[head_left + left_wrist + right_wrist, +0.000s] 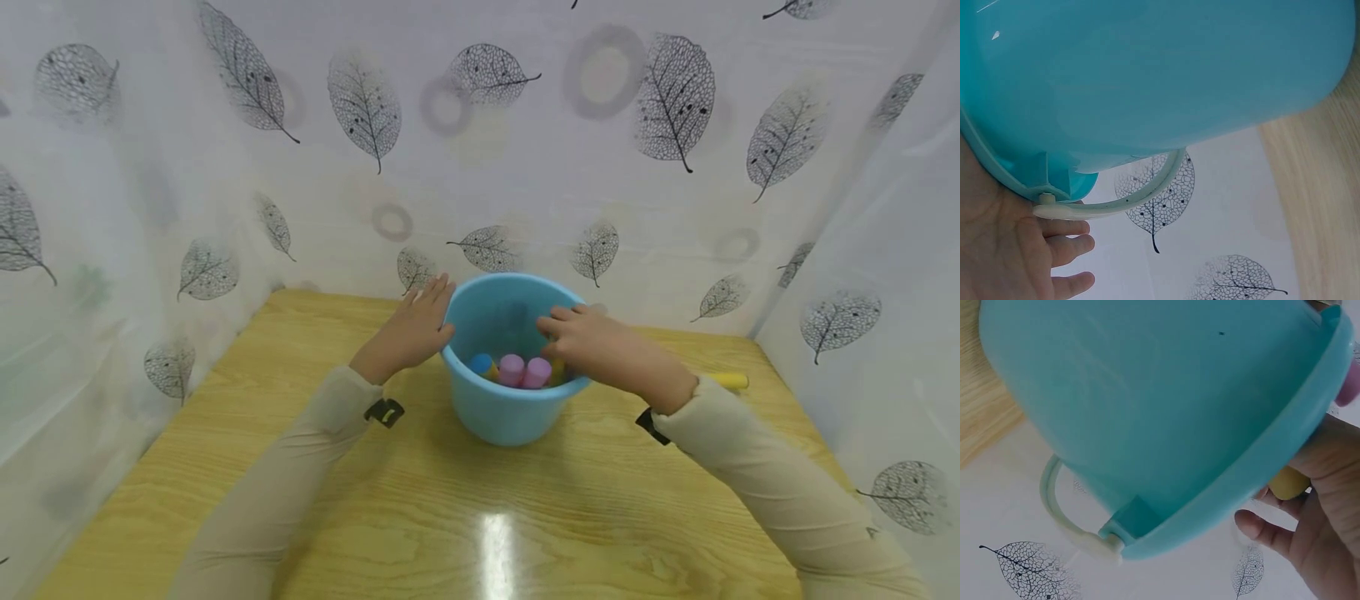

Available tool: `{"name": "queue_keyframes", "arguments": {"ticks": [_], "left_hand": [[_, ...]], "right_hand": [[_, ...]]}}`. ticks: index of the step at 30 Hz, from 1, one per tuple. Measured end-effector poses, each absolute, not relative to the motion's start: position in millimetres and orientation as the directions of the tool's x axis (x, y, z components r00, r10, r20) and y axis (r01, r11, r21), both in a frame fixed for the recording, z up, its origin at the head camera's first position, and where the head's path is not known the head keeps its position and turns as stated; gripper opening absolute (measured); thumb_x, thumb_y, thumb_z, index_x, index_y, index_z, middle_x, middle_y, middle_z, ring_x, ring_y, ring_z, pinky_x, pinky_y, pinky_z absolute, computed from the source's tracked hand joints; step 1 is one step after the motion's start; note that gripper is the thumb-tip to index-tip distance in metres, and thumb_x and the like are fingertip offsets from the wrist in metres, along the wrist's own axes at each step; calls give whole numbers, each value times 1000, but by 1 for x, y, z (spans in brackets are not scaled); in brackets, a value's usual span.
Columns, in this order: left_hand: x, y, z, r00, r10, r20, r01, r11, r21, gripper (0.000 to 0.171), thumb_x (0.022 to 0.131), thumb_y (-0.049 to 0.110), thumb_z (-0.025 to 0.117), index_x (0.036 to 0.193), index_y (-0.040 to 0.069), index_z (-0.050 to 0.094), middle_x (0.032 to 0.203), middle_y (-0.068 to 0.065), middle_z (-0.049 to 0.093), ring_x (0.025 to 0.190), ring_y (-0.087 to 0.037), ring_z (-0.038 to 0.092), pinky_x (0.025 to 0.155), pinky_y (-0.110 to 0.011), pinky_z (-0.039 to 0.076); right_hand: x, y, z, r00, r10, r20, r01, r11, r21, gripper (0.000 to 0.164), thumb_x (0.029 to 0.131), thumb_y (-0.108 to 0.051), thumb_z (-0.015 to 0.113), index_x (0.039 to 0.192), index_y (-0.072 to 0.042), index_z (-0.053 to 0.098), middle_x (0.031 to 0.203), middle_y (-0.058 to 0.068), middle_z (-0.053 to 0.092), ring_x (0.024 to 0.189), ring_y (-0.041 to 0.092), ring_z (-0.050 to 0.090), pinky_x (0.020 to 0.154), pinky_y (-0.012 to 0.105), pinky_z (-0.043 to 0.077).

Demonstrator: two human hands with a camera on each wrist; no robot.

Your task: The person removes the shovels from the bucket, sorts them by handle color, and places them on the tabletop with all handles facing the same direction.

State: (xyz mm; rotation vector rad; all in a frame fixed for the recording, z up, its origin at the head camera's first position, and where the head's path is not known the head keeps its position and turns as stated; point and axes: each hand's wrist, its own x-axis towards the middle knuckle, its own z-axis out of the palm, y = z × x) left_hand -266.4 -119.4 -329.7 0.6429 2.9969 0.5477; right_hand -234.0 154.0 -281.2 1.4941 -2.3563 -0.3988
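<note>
A light blue bucket (pixel 504 417) stands upright on the table. Inside it are two pink round-ended pieces (pixel 512 370) and a piece with a blue end (pixel 481 364). My left hand (pixel 414 327) lies along the bucket's left rim, fingers fairly straight and thumb at the edge. The left wrist view shows its palm against the rim beside the white handle (pixel 1116 205). My right hand (pixel 600 346) reaches over the right rim, fingers bent. Seen from the right wrist, these fingers and the thumb hold a yellow round-ended piece (pixel 1289 483), mostly hidden behind the rim.
A yellow stick (pixel 731 381) lies on the wooden table (pixel 420 517) at the right, partly behind my right forearm. A whitish curtain (pixel 480 167) printed with dark leaves hangs behind the table and along both sides.
</note>
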Motion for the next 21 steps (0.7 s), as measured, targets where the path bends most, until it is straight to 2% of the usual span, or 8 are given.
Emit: {"name": "queue_keyframes", "arguments": {"ticks": [7, 12, 21], "left_hand": [[-265, -119, -329, -914, 401, 60, 397, 853, 339, 66, 95, 27, 34, 150, 1, 8, 158, -15, 1, 147, -31, 1, 120, -50, 3], [-265, -119, -329, -916, 394, 67, 393, 856, 336, 66, 95, 27, 35, 150, 1, 8, 159, -15, 2, 147, -31, 2, 120, -48, 2], [-264, -118, -329, -915, 396, 74, 397, 858, 327, 66, 95, 27, 35, 150, 0, 11, 158, -16, 4, 147, -31, 4, 120, -48, 3]], "right_hand": [[-236, 153, -284, -353, -930, 102, -757, 348, 553, 15, 67, -20, 82, 74, -22, 70, 82, -6, 60, 84, 19, 42, 75, 33, 34], [-237, 155, -285, -346, -933, 103, -731, 336, 594, 15, 70, -15, 80, 77, -20, 68, 80, -8, 61, 83, 18, 42, 76, 34, 33], [-236, 167, -280, -366, -918, 154, -692, 379, 614, 21, 70, -11, 79, 85, -14, 64, 88, -4, 64, 88, 19, 49, 76, 34, 41]]}}
